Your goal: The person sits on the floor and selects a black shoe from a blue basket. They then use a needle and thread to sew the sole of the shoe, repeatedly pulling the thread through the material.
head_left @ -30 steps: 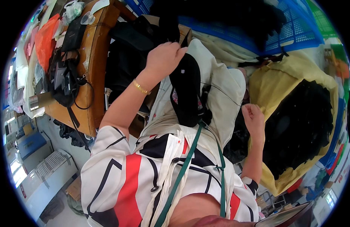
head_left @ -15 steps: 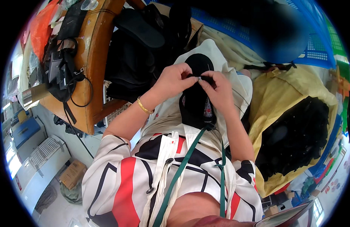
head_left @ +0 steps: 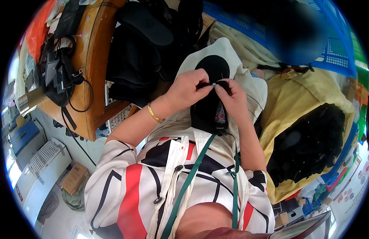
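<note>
Over the black shoe [head_left: 205, 106], your left hand [head_left: 187, 90] and right hand [head_left: 234, 99] pinch a black strip [head_left: 224, 85], seemingly to steady it

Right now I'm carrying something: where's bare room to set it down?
Bare wood on the table, between black bag and right edge; pale floor between table and box, a cord crossing. Crowded: lap, with left hand, right hand and shoe.

I see bare left hand [head_left: 188, 88], fingers curled, thumb reaching toward right hand. Bare right hand [head_left: 235, 100] just beside it, thumb and forefinger pinching, thumb tips close together. Gold-banded left wrist [head_left: 162, 106] behind left hand. Bare left forearm [head_left: 132, 128] slants inward; bare right forearm [head_left: 251, 140] stands steeper, behind right hand.
</note>
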Demonstrator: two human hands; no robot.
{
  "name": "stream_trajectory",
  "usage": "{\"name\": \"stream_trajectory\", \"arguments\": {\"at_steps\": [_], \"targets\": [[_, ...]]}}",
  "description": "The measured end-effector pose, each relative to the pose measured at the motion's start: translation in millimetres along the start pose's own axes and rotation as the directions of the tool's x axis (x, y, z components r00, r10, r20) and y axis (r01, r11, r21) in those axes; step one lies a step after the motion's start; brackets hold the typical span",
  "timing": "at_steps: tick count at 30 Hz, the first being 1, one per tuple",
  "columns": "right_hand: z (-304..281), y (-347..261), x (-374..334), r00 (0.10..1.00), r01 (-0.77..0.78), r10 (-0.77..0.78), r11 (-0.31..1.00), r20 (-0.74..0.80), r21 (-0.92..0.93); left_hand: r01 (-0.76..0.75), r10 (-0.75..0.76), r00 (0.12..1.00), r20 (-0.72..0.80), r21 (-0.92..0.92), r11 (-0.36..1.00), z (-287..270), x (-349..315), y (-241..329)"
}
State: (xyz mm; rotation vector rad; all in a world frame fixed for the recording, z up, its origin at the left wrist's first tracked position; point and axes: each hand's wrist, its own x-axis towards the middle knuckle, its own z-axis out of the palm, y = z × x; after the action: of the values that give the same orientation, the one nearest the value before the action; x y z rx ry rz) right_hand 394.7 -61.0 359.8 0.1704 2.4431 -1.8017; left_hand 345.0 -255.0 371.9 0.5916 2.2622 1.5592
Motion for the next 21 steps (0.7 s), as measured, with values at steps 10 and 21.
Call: {"name": "stream_trajectory", "arguments": {"at_steps": [10,21], "targets": [[-27,-33,-13,0.982,0.165,-0.064,0.758,0.179,-0.631,-0.323,0.411,0.911,-0.031,0.564,0.76,1,8,3],[18,-36,3,0.945,0.283,-0.066,0.651,-0.32,0.704,-0.205,0.305,0.952,-0.036,0.667,0.716,11,4,11]]}}
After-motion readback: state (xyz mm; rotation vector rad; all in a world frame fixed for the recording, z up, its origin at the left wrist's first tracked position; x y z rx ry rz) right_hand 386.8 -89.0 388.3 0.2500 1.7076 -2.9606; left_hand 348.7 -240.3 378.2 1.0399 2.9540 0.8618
